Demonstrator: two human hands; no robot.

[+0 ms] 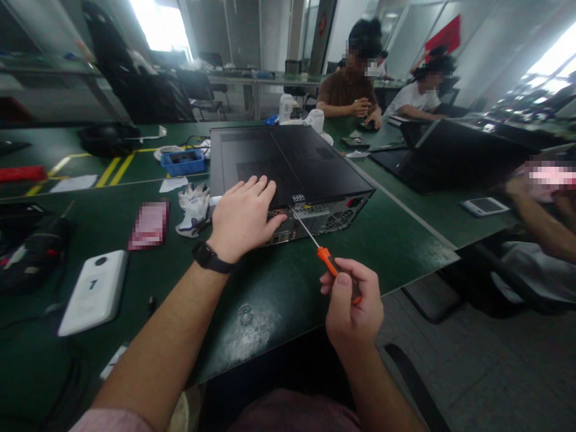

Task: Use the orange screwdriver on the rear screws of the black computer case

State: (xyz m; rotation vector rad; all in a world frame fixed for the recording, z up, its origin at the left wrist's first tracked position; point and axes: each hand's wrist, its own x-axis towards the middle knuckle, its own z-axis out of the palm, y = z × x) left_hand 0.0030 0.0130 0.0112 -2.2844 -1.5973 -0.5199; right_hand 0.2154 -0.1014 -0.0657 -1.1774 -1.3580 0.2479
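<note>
A black desktop computer case (279,153) lies on its side on the green table, its rear panel with the fan grille (339,219) facing me. My left hand (245,210) rests on the near left edge of the case, fingers stretched over the top cover and thumb lying along the rear edge. In my right hand (355,297) is a screwdriver (328,259) with an orange and dark handle, the fingers wrapped round it. Its thin shaft slants up and left, and the tip meets the rear edge of the cover. Any screw there is too small to make out.
Left of the case are a blue bin (183,162), a crumpled white glove (193,207), a pink packet (150,224) and a white device marked 1 (93,292). A black laptop (472,153) and a phone (486,206) lie right. Several people sit around.
</note>
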